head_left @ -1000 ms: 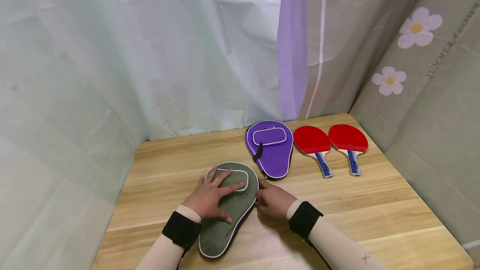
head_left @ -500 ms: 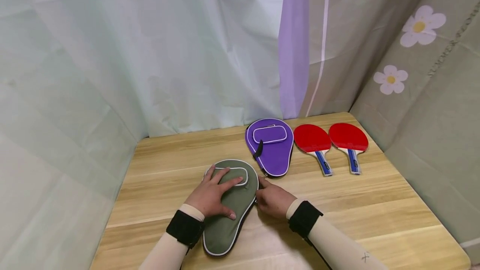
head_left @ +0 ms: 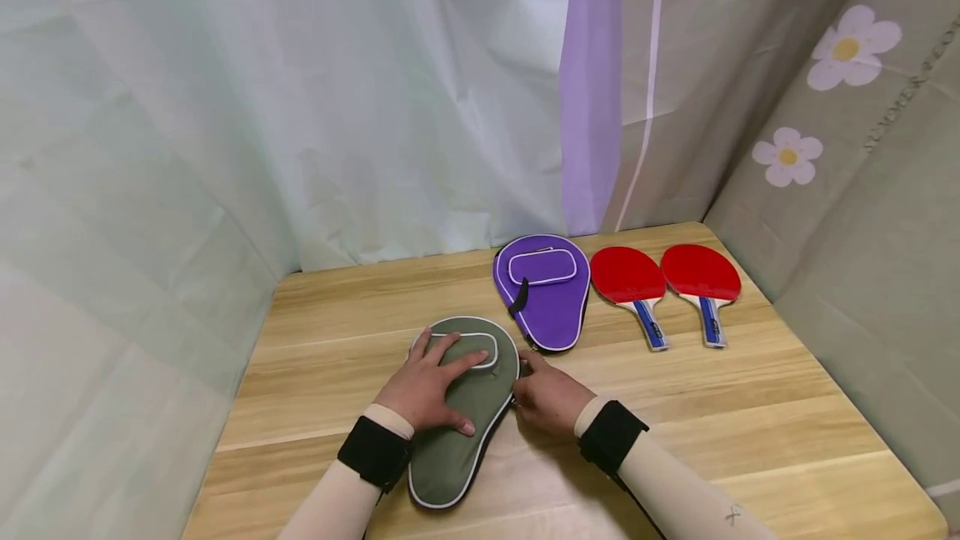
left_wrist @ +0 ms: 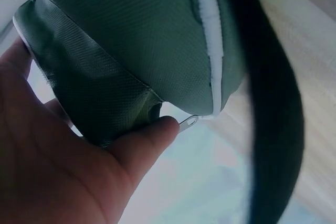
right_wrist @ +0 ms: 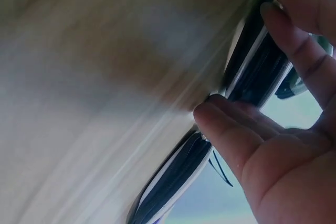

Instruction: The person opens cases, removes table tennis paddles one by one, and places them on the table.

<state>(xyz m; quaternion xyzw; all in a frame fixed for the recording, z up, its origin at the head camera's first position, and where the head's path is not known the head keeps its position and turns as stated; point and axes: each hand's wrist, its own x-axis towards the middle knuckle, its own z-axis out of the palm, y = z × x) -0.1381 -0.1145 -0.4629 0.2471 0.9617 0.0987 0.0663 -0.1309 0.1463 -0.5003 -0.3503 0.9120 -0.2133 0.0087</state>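
A green table tennis bat case with white piping lies on the wooden table. My left hand rests over its pocket, fingers spread. In the left wrist view, the thumb lies beside a small metal zipper pull and green cloth fills much of the picture. At the case's right edge is my right hand. Its thumb and forefinger pinch a zipper pull, mostly hidden, against the dark zipped side band, as the right wrist view shows. The other fingers bend near the tabletop.
A purple bat case with a black strap lies just behind my right hand. To its right are two red bats, one beside the other, with blue handles towards me. Curtains stand along the table's back and sides.
The green case's narrow end has swung slightly to the right, and my left hand has shifted a little with it. My right hand stays at the case's edge. The head view has tilted slightly.
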